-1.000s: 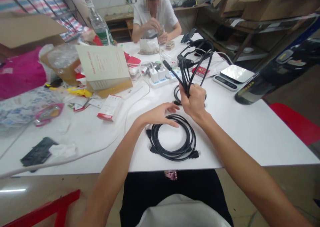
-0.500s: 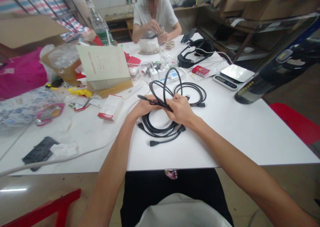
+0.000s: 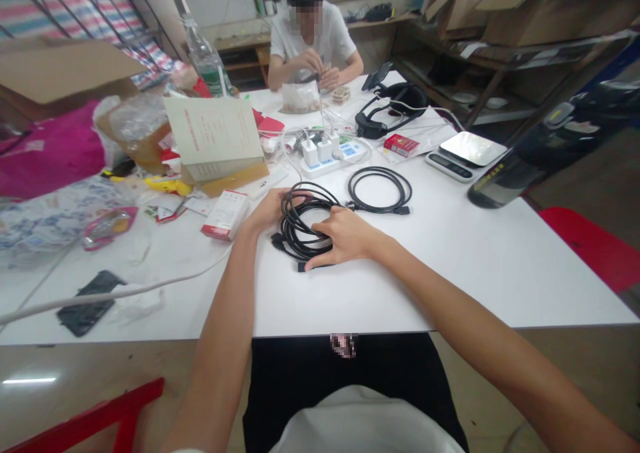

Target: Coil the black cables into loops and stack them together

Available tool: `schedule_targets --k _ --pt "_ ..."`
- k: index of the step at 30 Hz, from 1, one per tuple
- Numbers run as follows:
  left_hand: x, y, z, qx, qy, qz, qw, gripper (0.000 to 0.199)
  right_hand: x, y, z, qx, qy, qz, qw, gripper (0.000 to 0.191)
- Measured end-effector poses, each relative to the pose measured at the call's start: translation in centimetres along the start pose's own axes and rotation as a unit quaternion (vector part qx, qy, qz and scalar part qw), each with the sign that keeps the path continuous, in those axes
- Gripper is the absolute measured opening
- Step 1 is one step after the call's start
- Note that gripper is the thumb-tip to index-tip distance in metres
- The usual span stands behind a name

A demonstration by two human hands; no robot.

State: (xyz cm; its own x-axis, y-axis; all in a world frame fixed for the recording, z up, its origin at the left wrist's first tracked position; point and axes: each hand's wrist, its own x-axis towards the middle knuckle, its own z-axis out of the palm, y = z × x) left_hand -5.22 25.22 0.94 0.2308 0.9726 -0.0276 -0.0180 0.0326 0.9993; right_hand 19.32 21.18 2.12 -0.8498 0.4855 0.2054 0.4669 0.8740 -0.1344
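Several loops of black cable (image 3: 303, 230) lie stacked in a coil on the white table (image 3: 390, 286), in front of me. My left hand (image 3: 270, 210) is at the coil's left upper side, its fingers partly hidden behind the loops. On the right side, my right hand (image 3: 345, 234) rests over the cable with its thumb and fingers spread apart. A black plug end shows beside the right thumb. Another coiled black cable (image 3: 380, 190) lies apart, behind and to the right of my right hand.
Behind the coils are a white power strip (image 3: 320, 163), a headset (image 3: 390, 110) and a red box (image 3: 401, 145). A scale (image 3: 465, 154) and dark bottle (image 3: 490, 190) stand right. Left are a red-white box (image 3: 225, 214) and phone (image 3: 90, 303). A person sits opposite.
The raised cable loops have come down onto the coil on the table. My right hand has moved lower and opened, and my left hand has shifted slightly left.
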Motion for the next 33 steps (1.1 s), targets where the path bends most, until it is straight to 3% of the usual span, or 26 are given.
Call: schedule_targets --k 6,14,19,25,29,33 --pt "0.4 -0.4 0.6 -0.124 0.094 -0.051 0.986 0.016 0.2 0.1 0.7 0.028 -0.023 -0.038 0.999 0.083" --pt "0.3 0.4 1.2 -0.135 0.1 -0.079 0.983 0.045 0.3 -1.3 0.6 0.022 -0.056 -0.009 0.998 0.075" --pt "0.3 0.2 1.3 -0.036 0.039 -0.038 0.998 0.063 0.5 -1.8 0.5 0.004 -0.069 0.002 0.998 0.075" --pt "-0.4 0.9 1.4 0.156 -0.086 0.035 0.983 0.057 0.3 -1.6 0.9 0.002 -0.048 -0.02 0.999 0.079" --pt "-0.1 0.5 1.1 0.184 -0.099 0.067 0.976 0.051 0.3 -0.3 0.0 0.035 0.015 -0.017 0.999 0.079" --pt "0.3 -0.2 1.3 0.171 -0.104 0.071 0.977 0.05 -0.2 3.1 -1.5 0.012 0.11 0.097 0.989 0.06"
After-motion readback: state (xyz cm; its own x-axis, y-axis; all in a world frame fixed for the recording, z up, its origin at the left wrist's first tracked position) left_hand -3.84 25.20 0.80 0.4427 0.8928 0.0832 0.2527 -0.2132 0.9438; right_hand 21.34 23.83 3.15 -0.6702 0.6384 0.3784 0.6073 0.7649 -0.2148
